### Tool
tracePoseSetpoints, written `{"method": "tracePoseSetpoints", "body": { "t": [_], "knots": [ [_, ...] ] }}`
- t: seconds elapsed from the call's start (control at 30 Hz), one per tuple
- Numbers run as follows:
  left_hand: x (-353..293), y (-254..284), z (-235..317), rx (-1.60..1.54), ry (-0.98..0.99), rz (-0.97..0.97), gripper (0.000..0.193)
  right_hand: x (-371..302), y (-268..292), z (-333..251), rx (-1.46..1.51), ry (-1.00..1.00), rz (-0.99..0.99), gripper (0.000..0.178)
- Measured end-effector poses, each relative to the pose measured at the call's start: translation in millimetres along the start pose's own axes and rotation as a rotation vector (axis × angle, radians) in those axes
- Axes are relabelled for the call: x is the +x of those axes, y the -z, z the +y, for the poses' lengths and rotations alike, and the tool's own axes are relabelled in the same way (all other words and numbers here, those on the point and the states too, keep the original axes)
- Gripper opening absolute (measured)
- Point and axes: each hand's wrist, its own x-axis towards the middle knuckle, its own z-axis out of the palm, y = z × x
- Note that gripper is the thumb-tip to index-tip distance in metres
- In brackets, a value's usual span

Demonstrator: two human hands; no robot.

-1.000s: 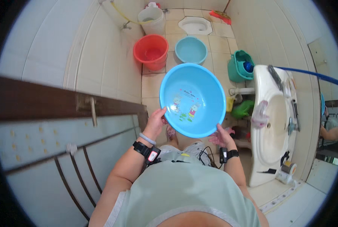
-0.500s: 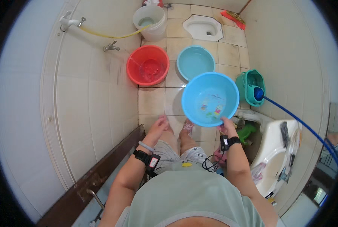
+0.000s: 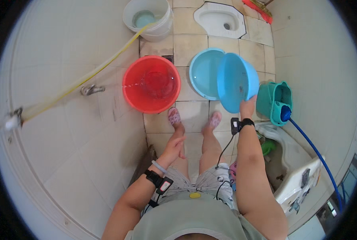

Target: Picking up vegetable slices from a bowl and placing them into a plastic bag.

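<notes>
My right hand grips the near rim of a blue plastic basin, tilted on its side so that its inside faces left. Behind its left edge, partly covered, sits a second light-blue basin on the floor. A red tub stands to the left and holds some water. My left hand hangs over my left leg, holding nothing, its fingers loosely stretched out.
At the far left, a white bucket holds water, with a yellow hose running to a wall tap. A squat toilet lies at the back. On the right are a green mop bucket, a blue-handled mop and a white sink.
The held basin has gone from nearly level to tilted on its side and moved a little farther away and right. My feet now stand farther forward; the left hand has dropped nearer to me.
</notes>
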Motion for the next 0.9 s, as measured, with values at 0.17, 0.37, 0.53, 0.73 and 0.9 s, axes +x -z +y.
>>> {"method": "tracePoseSetpoints", "body": {
  "t": [0.17,0.37,0.53,0.73,0.9],
  "knots": [
    [63,12,-10,0.44,-0.435,0.117,0.067,60,-59,-33,-0.209,0.057,-0.13,0.08],
    [125,1,11,0.533,-0.457,0.143,0.075,109,-130,-50,-0.302,0.184,-0.149,0.08],
    [161,5,54,0.415,-0.432,0.183,0.071,115,-155,-36,-0.289,0.19,-0.171,0.084],
    [197,-23,112,0.348,-0.333,0.292,0.061,151,-113,10,0.392,-0.071,-0.63,0.054],
    [256,-47,142,0.263,-0.409,0.28,0.052,127,-55,58,0.779,-0.33,-0.835,0.049]
  ]
}}
